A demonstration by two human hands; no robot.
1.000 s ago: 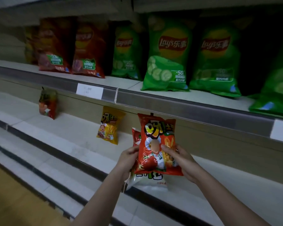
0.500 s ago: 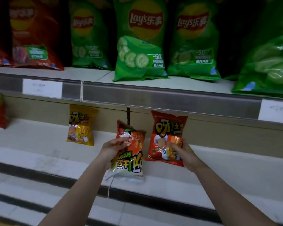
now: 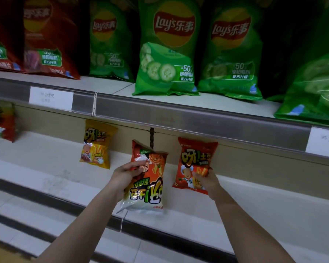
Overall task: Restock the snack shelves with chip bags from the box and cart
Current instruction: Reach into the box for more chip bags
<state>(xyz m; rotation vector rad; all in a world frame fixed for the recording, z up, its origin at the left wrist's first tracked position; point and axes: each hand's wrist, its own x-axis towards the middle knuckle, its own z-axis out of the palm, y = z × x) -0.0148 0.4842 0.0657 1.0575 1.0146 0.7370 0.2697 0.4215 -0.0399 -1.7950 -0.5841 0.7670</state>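
My left hand [image 3: 124, 176] grips a small orange-and-white snack bag [image 3: 149, 183], turned upside down, in front of the lower shelf [image 3: 46, 168]. My right hand [image 3: 207, 179] holds a small red snack bag [image 3: 195, 158] upright against the shelf's back wall, its bottom edge at the shelf surface. A small yellow bag [image 3: 97, 144] of the same brand stands to the left against the back wall. Another small red bag [image 3: 1, 121] stands at the far left edge.
The upper shelf [image 3: 207, 102] carries big green chip bags [image 3: 167, 48] and red chip bags [image 3: 49, 38]. White price labels [image 3: 50, 97] sit on its metal front rail. Lower shelves step out toward me at the bottom left.
The two bags, held together in front of me a second ago, have been separated. My right hand has carried the red bag right, to the back wall; my left hand keeps the upside-down bag.
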